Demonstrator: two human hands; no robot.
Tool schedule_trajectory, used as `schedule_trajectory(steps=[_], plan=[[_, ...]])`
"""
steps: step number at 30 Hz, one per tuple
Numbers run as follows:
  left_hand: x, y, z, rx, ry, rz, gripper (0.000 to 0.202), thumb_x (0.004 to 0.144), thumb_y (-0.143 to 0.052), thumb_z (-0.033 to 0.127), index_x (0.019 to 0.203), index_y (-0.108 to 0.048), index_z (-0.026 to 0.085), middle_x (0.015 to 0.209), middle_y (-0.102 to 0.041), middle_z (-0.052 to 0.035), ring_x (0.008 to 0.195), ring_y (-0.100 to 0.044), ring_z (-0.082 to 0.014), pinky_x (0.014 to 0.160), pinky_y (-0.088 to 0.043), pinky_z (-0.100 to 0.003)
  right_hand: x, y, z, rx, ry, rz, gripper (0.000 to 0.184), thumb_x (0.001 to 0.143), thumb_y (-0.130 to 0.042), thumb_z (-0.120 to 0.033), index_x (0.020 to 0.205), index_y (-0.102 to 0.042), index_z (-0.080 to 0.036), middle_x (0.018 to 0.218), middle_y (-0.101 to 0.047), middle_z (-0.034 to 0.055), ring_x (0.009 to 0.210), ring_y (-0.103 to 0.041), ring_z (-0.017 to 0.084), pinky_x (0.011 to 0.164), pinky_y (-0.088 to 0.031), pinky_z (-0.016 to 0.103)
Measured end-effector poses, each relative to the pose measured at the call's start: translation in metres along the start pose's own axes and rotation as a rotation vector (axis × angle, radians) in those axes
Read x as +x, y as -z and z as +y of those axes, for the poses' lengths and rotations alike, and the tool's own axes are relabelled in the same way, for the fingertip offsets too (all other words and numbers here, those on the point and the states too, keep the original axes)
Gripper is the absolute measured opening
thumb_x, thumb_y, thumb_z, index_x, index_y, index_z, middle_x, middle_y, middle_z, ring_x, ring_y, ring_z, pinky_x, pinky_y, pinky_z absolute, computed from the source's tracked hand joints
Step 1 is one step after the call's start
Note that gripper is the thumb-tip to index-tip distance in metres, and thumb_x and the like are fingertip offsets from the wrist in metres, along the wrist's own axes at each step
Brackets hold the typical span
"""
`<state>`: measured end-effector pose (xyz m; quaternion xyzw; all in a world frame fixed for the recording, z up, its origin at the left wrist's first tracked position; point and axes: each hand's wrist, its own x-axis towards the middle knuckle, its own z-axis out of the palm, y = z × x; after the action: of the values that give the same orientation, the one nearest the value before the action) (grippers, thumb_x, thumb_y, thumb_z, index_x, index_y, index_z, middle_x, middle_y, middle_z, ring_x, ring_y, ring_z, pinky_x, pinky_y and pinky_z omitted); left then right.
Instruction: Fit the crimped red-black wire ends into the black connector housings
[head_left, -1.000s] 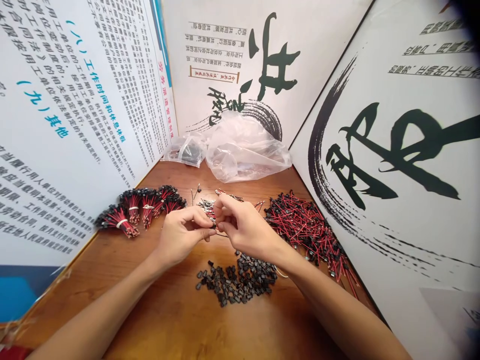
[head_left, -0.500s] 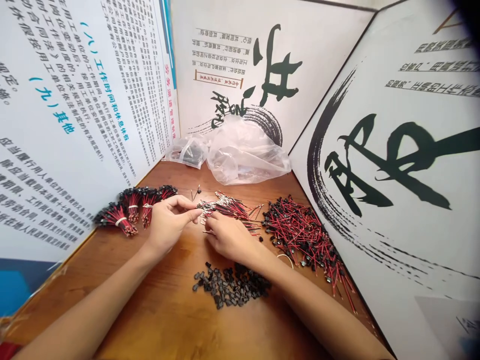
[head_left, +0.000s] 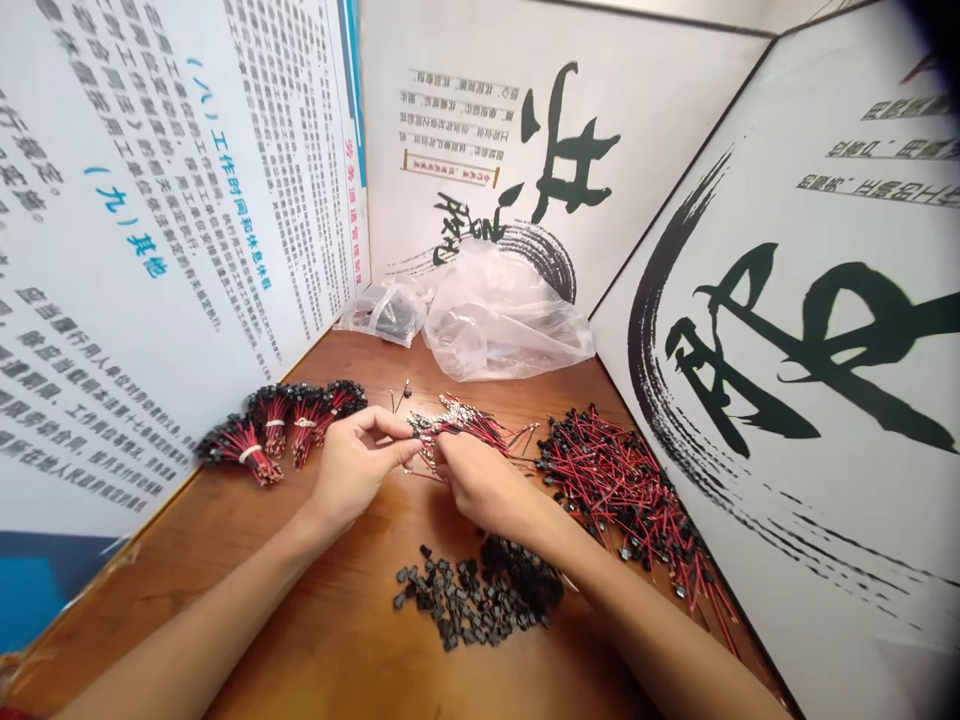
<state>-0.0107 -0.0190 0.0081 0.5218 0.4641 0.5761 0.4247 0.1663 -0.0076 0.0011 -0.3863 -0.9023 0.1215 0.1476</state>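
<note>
My left hand point(head_left: 358, 465) is closed in a pinch. A small black plastic connector point(head_left: 416, 430) shows at its thumb and index fingertips. Close beside it, my right hand point(head_left: 480, 480) has its fingers curled together, and whatever they grip is hidden. Just behind both hands lies a loose heap of red and black wires with bare silvery terminals point(head_left: 457, 415). Nearer to me, below the right wrist, black connector housings point(head_left: 465, 600) are spread in a pile on the wooden table point(head_left: 322, 640).
Tied bundles of red and black wires point(head_left: 251, 450) stand at the left. A large pile of wires with black connectors point(head_left: 615, 480) lies at the right. Clear plastic bags point(head_left: 502, 310) rest at the back. Printed panels point(head_left: 480, 120) wall the table on three sides.
The whole view has shifted slightly, so things sit a little lower and farther right. Both hands stay close together, the left still pinching and the right still curled.
</note>
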Motion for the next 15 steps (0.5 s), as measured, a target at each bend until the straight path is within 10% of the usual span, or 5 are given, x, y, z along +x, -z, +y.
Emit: schedule_trajectory(steps=[6,15], plan=[[-0.005,-0.004,0.005,-0.095,0.036,-0.086,0.02,0.062,-0.082,0.013,0.064,-0.063,0.014,0.066,-0.063,-0.0004,0.056,-0.061,-0.0125,0.052,-0.051,-0.024,-0.004,0.04,-0.002,0.424,0.041,0.161,0.015,0.087,-0.05,-0.005,0.084,-0.048,-0.019,0.075,-0.056,-0.0013,0.067,-0.049,0.013,0.063,-0.036,0.024],[-0.007,-0.006,0.003,-0.17,0.041,-0.13,0.02,0.063,-0.083,0.012,0.064,-0.063,0.013,0.069,-0.063,-0.0006,0.053,-0.063,-0.0124,0.051,-0.053,-0.024,-0.004,0.035,-0.005,0.431,0.077,0.254,0.014,0.088,-0.051,-0.007,0.084,-0.048,-0.02,0.073,-0.056,-0.0022,0.064,-0.05,0.012,0.062,-0.036,0.023]])
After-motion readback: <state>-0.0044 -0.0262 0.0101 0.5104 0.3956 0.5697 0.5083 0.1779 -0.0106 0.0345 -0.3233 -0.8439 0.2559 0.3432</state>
